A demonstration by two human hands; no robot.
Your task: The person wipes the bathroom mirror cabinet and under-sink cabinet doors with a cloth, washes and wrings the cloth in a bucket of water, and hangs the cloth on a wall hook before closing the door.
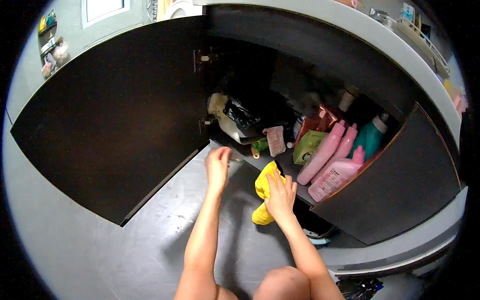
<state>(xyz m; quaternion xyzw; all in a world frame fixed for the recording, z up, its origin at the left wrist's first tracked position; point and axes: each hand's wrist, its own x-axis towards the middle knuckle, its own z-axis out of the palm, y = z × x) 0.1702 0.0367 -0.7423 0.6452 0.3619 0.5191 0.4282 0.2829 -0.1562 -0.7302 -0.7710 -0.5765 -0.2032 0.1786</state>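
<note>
My right hand grips a bunched yellow cloth at the front edge of the cabinet floor. Part of the cloth hangs below the edge. My left hand is closed, fingertips together, by the cabinet's left front corner; what it holds, if anything, I cannot make out. A small pale patch shows beside those fingers. Inside, behind my hands, lie a pink-and-white packet, a green box, pink bottles and a teal bottle.
The left cabinet door and right door both stand open. Black plastic bags sit deeper in the cabinet. A pale countertop runs above. Below is a grey floor, with a dark shiny bag at lower right.
</note>
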